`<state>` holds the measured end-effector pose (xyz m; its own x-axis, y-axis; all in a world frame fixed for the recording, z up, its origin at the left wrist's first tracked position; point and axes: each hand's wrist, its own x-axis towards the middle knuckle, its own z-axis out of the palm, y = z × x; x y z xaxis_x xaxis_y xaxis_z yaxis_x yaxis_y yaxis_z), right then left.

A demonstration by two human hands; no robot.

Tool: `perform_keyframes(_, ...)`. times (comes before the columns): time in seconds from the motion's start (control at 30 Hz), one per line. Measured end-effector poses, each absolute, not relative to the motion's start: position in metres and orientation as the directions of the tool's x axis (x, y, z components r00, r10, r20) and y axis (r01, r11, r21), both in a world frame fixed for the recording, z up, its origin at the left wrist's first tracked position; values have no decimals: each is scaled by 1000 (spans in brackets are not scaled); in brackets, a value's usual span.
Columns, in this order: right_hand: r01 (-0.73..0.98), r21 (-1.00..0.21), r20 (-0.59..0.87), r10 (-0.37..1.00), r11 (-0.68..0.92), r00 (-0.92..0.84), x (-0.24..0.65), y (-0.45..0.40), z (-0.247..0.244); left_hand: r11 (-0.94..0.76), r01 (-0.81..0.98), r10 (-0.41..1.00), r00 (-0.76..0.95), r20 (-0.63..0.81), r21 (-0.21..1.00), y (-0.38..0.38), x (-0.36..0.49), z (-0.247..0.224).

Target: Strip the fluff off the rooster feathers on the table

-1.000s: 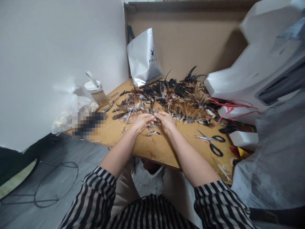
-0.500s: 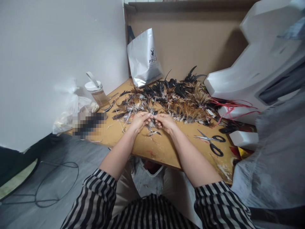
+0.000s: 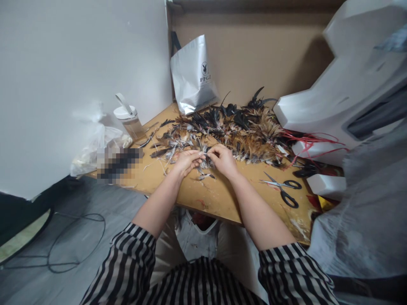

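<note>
**Two bare hands meet at their fingertips over a worktop covered with feathers**

We look down at a wooden worktop (image 3: 219,195), where two bare hands meet near the middle. The left hand (image 3: 188,163) has its thumb and forefinger pressed together on a small pale piece (image 3: 204,154), perhaps the end of a feather, though it is too small for us to be sure. The right hand (image 3: 224,161) is just beside it, palm down, with thumb and forefinger drawn together at the same spot; we cannot tell whether they also grip the piece.

Just beyond the hands, we find a wide heap of feathers (image 3: 238,123), brown and tan at the near side and black at the far side. A few loose grey feathers (image 3: 206,176) lie on the wood just nearer to us than the fingertips.

To the right lie scissors (image 3: 280,185) with black handles, their blades slightly apart and pointing left. Farther right, we see red strings (image 3: 310,143) by a large white machine (image 3: 321,99).

At the far side, a silver bag (image 3: 192,78) stands leaning behind the heap. On the left are a white-lidded cup (image 3: 132,127) and, nearer, a translucent plastic bag (image 3: 95,148), beside a patch blurred into squares.
</note>
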<state>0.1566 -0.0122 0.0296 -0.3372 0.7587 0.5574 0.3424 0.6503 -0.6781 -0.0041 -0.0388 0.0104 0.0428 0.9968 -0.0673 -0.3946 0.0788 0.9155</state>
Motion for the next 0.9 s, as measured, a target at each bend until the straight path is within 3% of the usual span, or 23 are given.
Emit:
perform_keyframes(0.23, 402, -594, 580, 717, 697, -386, 159, -16, 32, 138, -313, 989, 94, -114, 940, -39, -5, 9)
perform_keyframes(0.43, 346, -659, 573, 744, 668, -344, 158, -13, 30, 131, -266, 989, 102, -107, 955, -40, -3, 9)
perform_keyframes(0.57, 272, -831, 478, 873, 486, -100, 156, -8, 28, 70, -297, 998, 24, -66, 952, -39, -2, 10)
perform_keyframes(0.67, 87, -947, 312, 949, 308, 39, 153, -6, 27, 45, -339, 998, -32, -59, 940, -38, -2, 11)
perform_keyframes(0.77, -55, -982, 181, 983, 179, -20, 148, -8, 26, 26, -329, 997, -60, -48, 944, -38, -1, 11)
perform_keyframes(0.9, -115, -991, 89, 988, 75, -123, 142, -13, 26, 11, -239, 999, -38, -21, 971, -39, 1, 11)
